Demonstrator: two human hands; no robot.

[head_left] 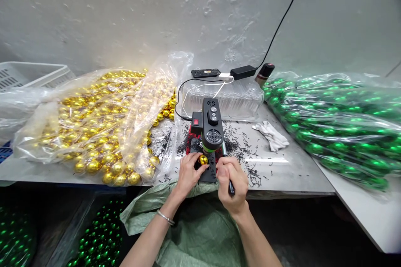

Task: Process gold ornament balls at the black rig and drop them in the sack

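A shiny gold ball ornament [203, 159] is pinched in my left hand [190, 170], under the head of a small black bench machine [213, 122]. The machine has round buttons, vents and a red switch on its side box. My right hand [231, 181] is wrapped round a black-gripped lever handle [231, 187] to the right of the machine's base plate [207, 176]. Where the ball meets the machine head is too small to make out. Black shavings [230, 144] lie scattered around the base.
Gold balls fill a clear bag [103, 121] on the left; a bag of green balls [338, 125] is on the right. Behind the machine are a clear plastic box [241, 100], cables and a power adapter [243, 71]. A white glove [271, 135] lies on the metal tabletop [291, 175]. Green sacking [200, 229] hangs at the front edge.
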